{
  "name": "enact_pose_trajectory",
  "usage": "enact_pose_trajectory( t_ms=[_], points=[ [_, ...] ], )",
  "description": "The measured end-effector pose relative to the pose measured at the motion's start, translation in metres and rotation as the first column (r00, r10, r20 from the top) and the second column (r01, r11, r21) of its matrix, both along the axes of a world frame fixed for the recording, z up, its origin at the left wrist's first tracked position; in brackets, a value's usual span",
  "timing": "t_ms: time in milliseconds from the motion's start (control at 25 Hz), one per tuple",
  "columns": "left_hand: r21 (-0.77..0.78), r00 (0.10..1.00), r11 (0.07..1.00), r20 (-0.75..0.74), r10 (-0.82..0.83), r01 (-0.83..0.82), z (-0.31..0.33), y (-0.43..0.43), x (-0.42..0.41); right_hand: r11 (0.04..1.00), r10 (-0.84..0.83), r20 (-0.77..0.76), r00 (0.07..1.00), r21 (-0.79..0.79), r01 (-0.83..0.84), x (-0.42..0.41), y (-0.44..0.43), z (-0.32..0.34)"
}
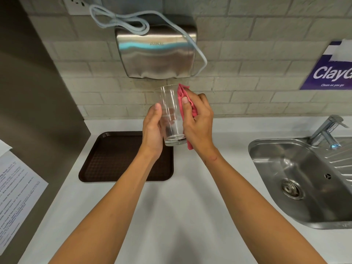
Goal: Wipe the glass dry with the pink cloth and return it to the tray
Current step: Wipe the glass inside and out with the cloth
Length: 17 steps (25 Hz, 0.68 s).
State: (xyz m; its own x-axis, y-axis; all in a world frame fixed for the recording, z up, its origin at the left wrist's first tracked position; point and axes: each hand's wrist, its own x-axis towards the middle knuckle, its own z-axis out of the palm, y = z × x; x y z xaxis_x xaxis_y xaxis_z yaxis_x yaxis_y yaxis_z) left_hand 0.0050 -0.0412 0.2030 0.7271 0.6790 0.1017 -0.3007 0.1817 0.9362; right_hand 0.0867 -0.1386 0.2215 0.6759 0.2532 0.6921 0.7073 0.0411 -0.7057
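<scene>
The clear glass (170, 115), gripped upright above the counter (171, 197) by the left hand (152, 128) while the pink cloth (185, 103) is pressed on by the right hand (198, 119), could be dropped if wet, missing the brown tray (114, 159) at 7 o'clock.

A clear glass (171, 115) is showing see-through against a pink cloth (183, 94). Left of the glass, a dark brown tray (114, 159) is showing a fine grid pattern on the white tabletop (190, 187). Right of it, a sink (282, 168) is gleaming silver.

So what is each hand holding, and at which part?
Left hand grips the glass at its lower side; right hand presses the pink cloth against its other side.
</scene>
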Motion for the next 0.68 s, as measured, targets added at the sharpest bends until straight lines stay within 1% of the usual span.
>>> enact_pose_trajectory(
  t_ms=[200,240,400,440,520,600,680],
  points=[
    [0.089,0.999,0.996,-0.040,-0.014,0.018,0.010,-0.011,0.003,1.000,0.020,-0.027,0.999,-0.009,-0.020,-0.002,0.003,-0.005],
    [0.085,0.999,0.996,-0.032,-0.012,0.015,0.010,-0.011,0.004,1.000,0.025,-0.038,0.999,-0.008,-0.025,-0.001,0.002,-0.006],
    [-0.018,0.997,0.998,0.048,-0.060,0.061,0.006,-0.007,0.002,0.998,0.056,-0.103,0.993,-0.003,-0.057,-0.006,-0.004,-0.015],
    [-0.029,0.996,0.997,0.063,-0.071,0.073,0.006,-0.006,0.002,0.998,0.058,-0.094,0.994,0.004,-0.058,-0.008,-0.006,-0.017],
    [-0.016,0.995,0.997,0.063,-0.080,0.081,0.006,-0.006,0.002,0.998,0.055,-0.011,0.998,0.015,-0.054,-0.015,-0.008,-0.019],
    [0.009,0.999,1.000,0.034,-0.027,0.026,0.004,-0.006,0.002,0.998,0.060,0.096,0.994,0.008,-0.061,-0.018,-0.009,-0.020],
    [-0.005,0.999,1.000,0.038,0.020,-0.019,0.003,-0.005,0.003,0.997,0.075,0.150,0.986,-0.013,-0.074,-0.018,-0.010,-0.017]
  ],
)
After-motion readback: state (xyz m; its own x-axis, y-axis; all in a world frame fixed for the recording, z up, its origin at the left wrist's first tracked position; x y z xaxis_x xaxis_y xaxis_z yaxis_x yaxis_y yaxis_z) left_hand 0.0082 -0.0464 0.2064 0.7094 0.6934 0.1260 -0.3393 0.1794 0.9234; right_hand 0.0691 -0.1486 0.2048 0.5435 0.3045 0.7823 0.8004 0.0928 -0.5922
